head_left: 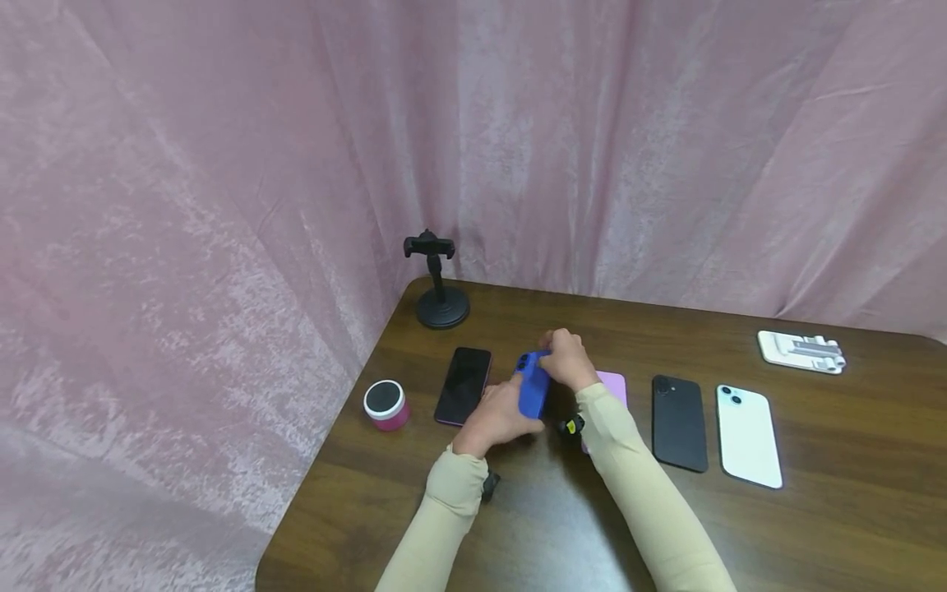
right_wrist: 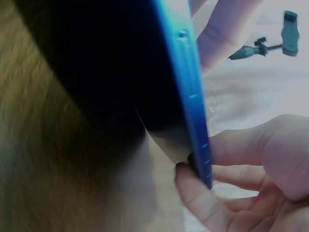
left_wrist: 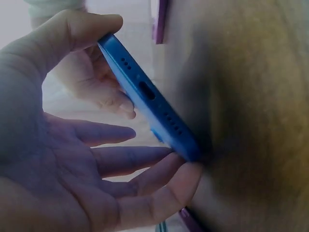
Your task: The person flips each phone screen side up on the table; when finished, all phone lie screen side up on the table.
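Both hands hold a blue smartphone [head_left: 533, 396] tilted just above the table, its camera side showing in the head view. My left hand [head_left: 501, 413] spans its lower end; in the left wrist view the thumb presses one corner and the fingertips the other, with the charging port [left_wrist: 147, 90] between. My right hand [head_left: 568, 362] pinches the far end between thumb and fingers, as the right wrist view [right_wrist: 270, 169] also shows. To the left lies a phone with a dark screen [head_left: 463, 386]. A lilac phone [head_left: 612, 386] is partly hidden under the right forearm.
A black phone [head_left: 679, 423] and a pale phone [head_left: 749, 436] lie to the right, with a white folded stand [head_left: 801, 352] behind them. At the back left stands a black phone holder [head_left: 442, 307]. A pink-and-white jar [head_left: 386, 404] sits near the table's left edge.
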`<state>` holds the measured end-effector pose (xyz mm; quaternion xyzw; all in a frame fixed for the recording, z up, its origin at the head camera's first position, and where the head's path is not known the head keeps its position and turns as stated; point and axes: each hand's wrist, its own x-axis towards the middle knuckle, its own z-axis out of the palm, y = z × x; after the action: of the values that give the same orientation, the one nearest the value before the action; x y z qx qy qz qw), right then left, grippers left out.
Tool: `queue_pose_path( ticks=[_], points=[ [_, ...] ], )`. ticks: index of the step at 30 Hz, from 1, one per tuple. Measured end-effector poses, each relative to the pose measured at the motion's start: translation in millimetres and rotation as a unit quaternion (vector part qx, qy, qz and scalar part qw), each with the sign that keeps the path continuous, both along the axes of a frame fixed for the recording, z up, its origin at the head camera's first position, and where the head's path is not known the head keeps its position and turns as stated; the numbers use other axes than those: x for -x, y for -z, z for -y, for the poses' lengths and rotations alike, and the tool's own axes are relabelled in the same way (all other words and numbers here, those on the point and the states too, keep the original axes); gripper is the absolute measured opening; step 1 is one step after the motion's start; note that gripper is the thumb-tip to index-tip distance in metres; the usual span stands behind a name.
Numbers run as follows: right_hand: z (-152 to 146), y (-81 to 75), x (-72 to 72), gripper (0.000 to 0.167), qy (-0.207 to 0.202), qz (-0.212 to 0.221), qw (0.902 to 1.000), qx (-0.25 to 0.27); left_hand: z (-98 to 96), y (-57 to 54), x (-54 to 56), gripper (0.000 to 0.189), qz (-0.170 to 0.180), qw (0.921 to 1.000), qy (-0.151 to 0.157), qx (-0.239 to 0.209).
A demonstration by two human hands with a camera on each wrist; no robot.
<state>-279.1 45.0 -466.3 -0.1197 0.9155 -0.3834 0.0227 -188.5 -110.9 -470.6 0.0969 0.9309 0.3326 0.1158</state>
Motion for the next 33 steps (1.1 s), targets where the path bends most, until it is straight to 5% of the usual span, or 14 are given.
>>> queue_pose_path(
  ticks=[5,12,20,25,33],
  points=[
    [-2,4.9,-0.7,0.031,0.015,0.024,0.9932,0.113,9.8,-4.6,0.9,0.09,0.022,0.9987,0.003,-0.045],
    [-1,7.8,-4.2,0.034,0.013,0.067,0.9706,0.231,18.0,-8.0,0.6,0.085,0.032,0.9968,-0.006,-0.074],
    [6,16.0,-12.1,0.047,0.039,0.172,0.9153,0.362,21.1,-11.6,-0.5,0.078,0.044,0.994,-0.015,-0.099],
    [8,21.0,-17.6,0.053,0.032,0.229,0.8924,0.388,20.8,-14.4,-1.9,0.076,0.053,0.9924,-0.011,-0.111],
    [5,24.6,-19.5,0.058,-0.023,0.249,0.8826,0.398,23.3,-9.8,-0.5,0.07,0.046,0.991,-0.006,-0.125]
  ],
)
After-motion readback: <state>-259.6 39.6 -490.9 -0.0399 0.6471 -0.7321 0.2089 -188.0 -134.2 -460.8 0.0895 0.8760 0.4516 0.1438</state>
